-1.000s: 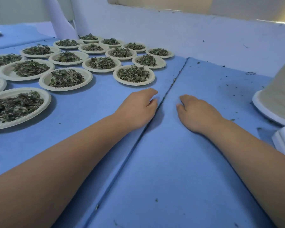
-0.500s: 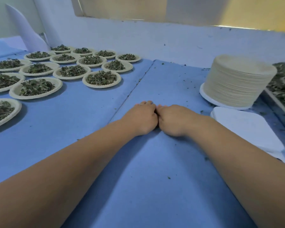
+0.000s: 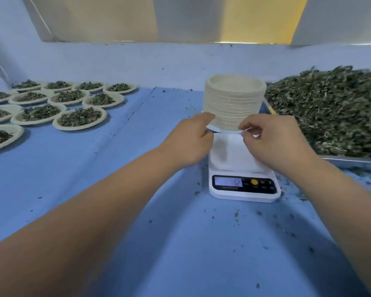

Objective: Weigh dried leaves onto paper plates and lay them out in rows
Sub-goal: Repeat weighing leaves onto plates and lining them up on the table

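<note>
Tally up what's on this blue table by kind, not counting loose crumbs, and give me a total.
Plates filled with leaves, in view: 12
Stack of empty plates: 1
Scale: 1
Tray of loose leaves: 1
Total: 15

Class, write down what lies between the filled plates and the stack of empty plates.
Head view: only blue cloth, its seam and stray leaf crumbs.
</note>
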The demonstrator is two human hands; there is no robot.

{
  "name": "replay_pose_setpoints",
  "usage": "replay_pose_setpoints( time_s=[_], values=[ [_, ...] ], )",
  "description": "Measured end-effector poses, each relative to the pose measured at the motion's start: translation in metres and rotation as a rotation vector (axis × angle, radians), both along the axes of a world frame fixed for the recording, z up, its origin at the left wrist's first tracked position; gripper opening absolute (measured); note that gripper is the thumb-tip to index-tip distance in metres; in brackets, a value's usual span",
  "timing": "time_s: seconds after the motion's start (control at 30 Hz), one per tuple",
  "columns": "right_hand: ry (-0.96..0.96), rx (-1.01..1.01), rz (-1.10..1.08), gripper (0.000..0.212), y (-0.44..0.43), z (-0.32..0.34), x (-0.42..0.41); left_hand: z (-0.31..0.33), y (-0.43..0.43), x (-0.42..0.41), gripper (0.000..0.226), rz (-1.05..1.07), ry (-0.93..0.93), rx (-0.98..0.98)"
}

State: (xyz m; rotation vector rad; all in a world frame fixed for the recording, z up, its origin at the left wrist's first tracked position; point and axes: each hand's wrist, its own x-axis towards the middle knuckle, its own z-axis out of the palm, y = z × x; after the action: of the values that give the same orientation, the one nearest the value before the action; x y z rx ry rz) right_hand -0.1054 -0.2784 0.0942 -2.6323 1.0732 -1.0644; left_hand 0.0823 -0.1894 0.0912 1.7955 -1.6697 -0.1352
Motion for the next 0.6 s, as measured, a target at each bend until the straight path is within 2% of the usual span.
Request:
replay_pose_setpoints(
  time_s=[0.07, 0.13, 0.23, 0.3, 0.43, 0.6],
  values=[
    [-0.015, -0.023, -0.118, 0.015, -0.014, -0.005, -0.034, 0.005, -0.020, -0.017, 0.036, -0.012, -0.053, -0.060],
    [0.069, -0.077, -0.280, 0.021, -0.025, -0.018, -0.063, 0.009, -0.038, -0.037, 0.034, -0.015, -0.071, -0.110],
    [0.377, 0.062, -0.497, 0.056, -0.038, -0.034, -0.092, 0.013, -0.062, -0.065, 0.039, -0.067, -0.182, -0.104],
    [0.479, 0.134, -0.562, 0.073, -0.046, -0.038, -0.101, 0.020, -0.078, -0.072, 0.042, -0.033, -0.319, -0.100],
    [0.412, 0.027, -0.534, 0.075, -0.048, -0.045, -0.098, 0.039, -0.104, -0.060, 0.043, 0.170, -0.493, -0.098],
    [0.363, 0.063, -0.510, 0.071, -0.053, -0.045, -0.101, 0.045, -0.116, -0.045, 0.027, 0.234, -0.560, 0.048]
  ],
)
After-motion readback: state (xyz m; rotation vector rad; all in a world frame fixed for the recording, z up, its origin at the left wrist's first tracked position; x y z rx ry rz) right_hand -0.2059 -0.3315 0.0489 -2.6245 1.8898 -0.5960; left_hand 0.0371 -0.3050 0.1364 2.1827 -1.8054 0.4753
